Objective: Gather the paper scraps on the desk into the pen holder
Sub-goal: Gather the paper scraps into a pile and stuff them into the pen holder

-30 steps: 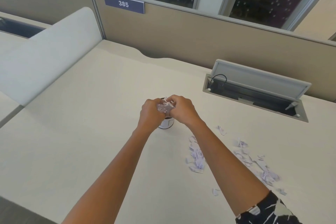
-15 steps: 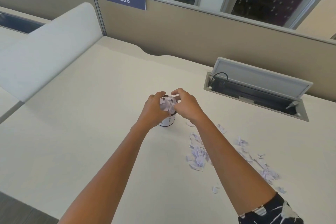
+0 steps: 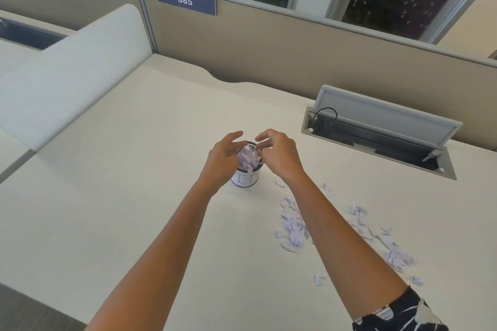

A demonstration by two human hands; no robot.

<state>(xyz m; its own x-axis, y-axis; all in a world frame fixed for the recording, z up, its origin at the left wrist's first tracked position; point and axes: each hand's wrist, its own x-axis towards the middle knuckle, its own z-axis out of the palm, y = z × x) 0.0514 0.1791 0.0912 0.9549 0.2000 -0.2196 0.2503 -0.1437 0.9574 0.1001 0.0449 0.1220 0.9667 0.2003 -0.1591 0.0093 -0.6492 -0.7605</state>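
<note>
Nearest, on the cream desk point(image 3: 107, 223), loose paper scraps point(image 3: 293, 226) lie scattered to the right of the person's right forearm, with a second drift point(image 3: 395, 255) farther right and a few strays near the desk's near edge. They look featherlight, limp and apt to flutter or cling, so I judge they are best raked into a heap and pinched up in bunches between both cupped palms, not picked singly.

Farther off stands the pen holder point(image 3: 245, 176), a small mesh cup with a white band, already heaped with scraps point(image 3: 248, 156) above its rim. The left hand point(image 3: 223, 161) and right hand point(image 3: 278, 154) hover on either side of its mouth, fingers spread and loose, grasping nothing.

Beyond, at far right, an open cable hatch point(image 3: 382, 131) sits in the desk.
</note>
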